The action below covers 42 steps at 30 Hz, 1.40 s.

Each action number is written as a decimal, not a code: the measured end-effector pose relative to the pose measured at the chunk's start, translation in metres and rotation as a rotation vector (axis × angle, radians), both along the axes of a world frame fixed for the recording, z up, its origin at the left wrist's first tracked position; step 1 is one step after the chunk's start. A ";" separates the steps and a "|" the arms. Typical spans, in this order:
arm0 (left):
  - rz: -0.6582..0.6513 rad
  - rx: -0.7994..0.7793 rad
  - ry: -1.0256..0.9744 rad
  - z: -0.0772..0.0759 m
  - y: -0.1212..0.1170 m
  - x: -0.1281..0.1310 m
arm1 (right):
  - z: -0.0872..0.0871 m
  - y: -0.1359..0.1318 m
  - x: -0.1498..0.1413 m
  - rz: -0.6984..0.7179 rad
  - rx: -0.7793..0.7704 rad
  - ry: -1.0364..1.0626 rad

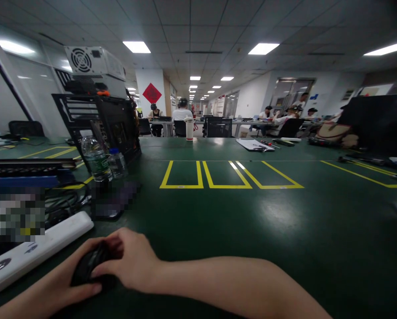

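Note:
At the lower left, a black rounded object that looks like a computer mouse (87, 266) is between my two hands, just over the green tabletop. My left hand (63, 274) wraps it from the left, with the thumb along its near side. From the right, my right hand (133, 260) reaches across and grips its upper end, thumb on the near face and fingers curled over the far side. Parts of the mouse are covered by my fingers. A white power strip (63, 231) lies just left of my hands, and a dark phone (117, 201) lies beyond them.
A plastic water bottle (97, 157), a smaller blue-capped bottle (117, 164) and a black computer case (117, 126) stand at the left. Yellow tape outlines (181, 186) mark the table (198, 221). Farther back are a white cup (189, 129) and a clipboard (253, 145). Several people sit beyond.

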<state>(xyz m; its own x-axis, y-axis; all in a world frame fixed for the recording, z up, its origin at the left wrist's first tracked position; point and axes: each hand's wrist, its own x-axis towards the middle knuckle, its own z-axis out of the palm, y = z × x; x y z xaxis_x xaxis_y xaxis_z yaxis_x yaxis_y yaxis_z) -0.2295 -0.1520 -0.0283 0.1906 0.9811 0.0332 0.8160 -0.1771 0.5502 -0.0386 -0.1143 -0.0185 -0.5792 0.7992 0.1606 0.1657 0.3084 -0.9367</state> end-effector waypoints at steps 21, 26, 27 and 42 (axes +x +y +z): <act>-0.684 0.461 -0.057 0.026 0.110 0.242 | 0.002 0.055 0.234 -0.221 -0.055 0.230; -0.695 0.475 -0.039 0.027 0.105 0.239 | 0.005 0.052 0.231 -0.253 -0.022 0.206; -0.695 0.476 -0.040 0.027 0.106 0.239 | 0.005 0.052 0.230 -0.254 -0.022 0.202; -0.679 0.461 -0.047 0.024 0.111 0.240 | 0.006 0.052 0.234 -0.218 0.036 0.108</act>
<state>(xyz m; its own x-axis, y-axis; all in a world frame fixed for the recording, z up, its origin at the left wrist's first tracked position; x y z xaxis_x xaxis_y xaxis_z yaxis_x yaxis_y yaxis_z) 0.0103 -0.0410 -0.0046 0.7260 0.5389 0.4272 0.4282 -0.8404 0.3324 0.1954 -0.0619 -0.0127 -0.3711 0.8962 0.2429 0.1312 0.3096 -0.9418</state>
